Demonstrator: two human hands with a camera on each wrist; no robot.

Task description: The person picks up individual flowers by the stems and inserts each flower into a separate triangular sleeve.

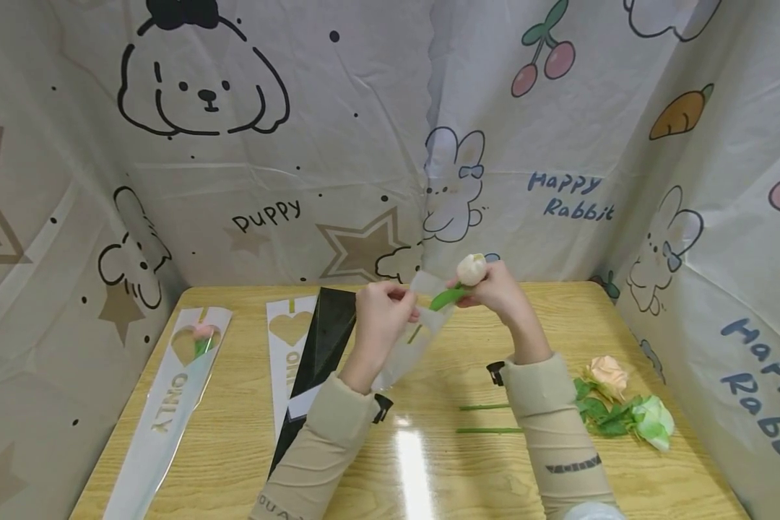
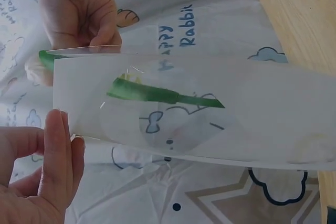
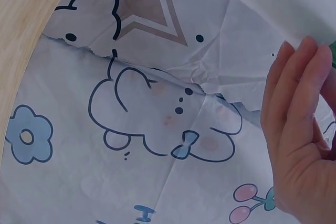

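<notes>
Near the middle of the frame, the left hand (image 1: pixel 382 318) pinches the rim of a long translucent film sleeve (image 1: pixel 399 361); the right hand (image 1: pixel 494 285) pinches a cream-white tulip with a green leaf (image 1: pixel 471 270) just below its bloom. Best, I'd say, to keep that mouth wide and ease the leaf in flat along the stem. The bloom looks rounded and uncrushed, tilted outside the mouth; green shows through the film.
</notes>
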